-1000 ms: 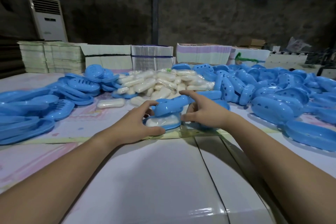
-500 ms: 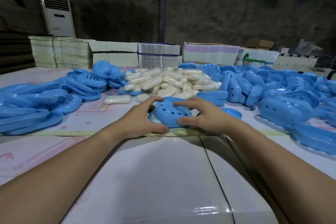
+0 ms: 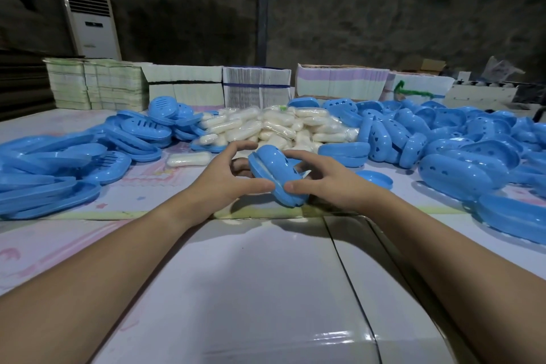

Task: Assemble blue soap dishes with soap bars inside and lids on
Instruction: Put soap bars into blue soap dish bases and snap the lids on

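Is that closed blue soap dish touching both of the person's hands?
Touching: the head view shows the soap dish pinched between the left hand and right hand.

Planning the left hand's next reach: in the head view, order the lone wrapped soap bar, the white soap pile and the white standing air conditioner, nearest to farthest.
1. Lone wrapped soap bar, just left of the left hand.
2. White soap pile, beyond it, centre.
3. White standing air conditioner, far left wall.
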A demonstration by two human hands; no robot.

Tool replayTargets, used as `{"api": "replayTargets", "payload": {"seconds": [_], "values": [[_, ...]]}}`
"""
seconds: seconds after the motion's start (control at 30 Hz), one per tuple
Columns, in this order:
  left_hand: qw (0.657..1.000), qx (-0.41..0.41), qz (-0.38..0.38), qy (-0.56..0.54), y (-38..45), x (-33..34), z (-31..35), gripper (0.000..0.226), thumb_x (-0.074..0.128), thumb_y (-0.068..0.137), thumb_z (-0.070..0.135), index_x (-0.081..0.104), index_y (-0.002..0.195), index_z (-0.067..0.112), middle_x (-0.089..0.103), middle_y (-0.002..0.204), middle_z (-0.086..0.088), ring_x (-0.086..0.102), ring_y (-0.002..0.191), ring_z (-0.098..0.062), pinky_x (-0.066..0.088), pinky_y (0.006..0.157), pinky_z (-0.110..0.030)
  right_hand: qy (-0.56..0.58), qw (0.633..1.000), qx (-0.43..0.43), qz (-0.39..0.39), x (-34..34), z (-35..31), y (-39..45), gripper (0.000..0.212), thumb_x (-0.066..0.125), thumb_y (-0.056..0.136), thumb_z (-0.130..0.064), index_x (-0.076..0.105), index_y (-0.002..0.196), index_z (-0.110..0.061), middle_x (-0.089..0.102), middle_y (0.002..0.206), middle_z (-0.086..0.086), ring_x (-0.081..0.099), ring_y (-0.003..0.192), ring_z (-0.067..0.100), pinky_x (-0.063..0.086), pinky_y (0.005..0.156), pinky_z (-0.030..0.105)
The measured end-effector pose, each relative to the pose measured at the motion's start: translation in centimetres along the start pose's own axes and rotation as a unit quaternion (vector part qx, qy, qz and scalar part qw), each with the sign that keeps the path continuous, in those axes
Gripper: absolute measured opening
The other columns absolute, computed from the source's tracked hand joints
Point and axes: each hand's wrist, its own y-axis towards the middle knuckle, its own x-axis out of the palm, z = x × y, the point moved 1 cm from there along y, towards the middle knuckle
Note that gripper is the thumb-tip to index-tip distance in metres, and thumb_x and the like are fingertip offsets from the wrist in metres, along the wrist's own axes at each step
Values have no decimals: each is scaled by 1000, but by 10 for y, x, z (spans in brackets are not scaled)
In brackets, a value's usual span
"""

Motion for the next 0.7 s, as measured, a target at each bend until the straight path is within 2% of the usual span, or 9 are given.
{"api": "replayTargets", "payload": {"seconds": [0.13,0.23,0.3,0.43,0.63,0.7], "values": [[1000,7,-2,-5,1,2,1,62,83,77,13,55,131,22,77,108,7,73,100,-10,59,84,-24,9,1000,-14,11,3,-2,0,51,70,82,-53,40,118,-74,54,112,-15,58,75,-8,42,73,14],[1000,18,-15,-2,1,2,-1,52,80,82,14,58,130,21,76,109,10,72,101,-5,55,77,-16,14,999,-21,21,3,-1,1,55,70,83,-51,40,126,-68,55,112,-12,58,72,-3,45,73,15],[1000,21,-18,7,1,1,-2,51,79,84,17,59,130,20,76,110,11,71,101,-4,53,77,-14,11,999,-23,21,3,-1,1,58,69,83,-52,39,131,-64,54,112,-11,58,72,-1,47,73,17],[999,32,-21,24,3,1,-4,52,77,85,21,58,133,19,75,112,11,70,101,-2,52,76,-13,10,999,-28,20,3,0,0,58,70,83,-52,39,130,-65,54,111,-12,55,65,-3,46,68,13],[995,53,-52,62,3,5,-2,49,67,94,33,53,141,31,68,121,24,63,111,5,48,81,-8,14,999,-28,26,1,1,0,60,68,84,-52,40,137,-59,54,111,-10,56,64,-3,46,68,14],[995,55,-52,68,2,5,0,50,65,93,41,52,141,33,67,121,26,62,109,6,46,79,-6,13,999,-30,25,2,-1,1,59,67,85,-54,40,137,-59,55,109,-12,58,67,-6,45,68,10]]}}
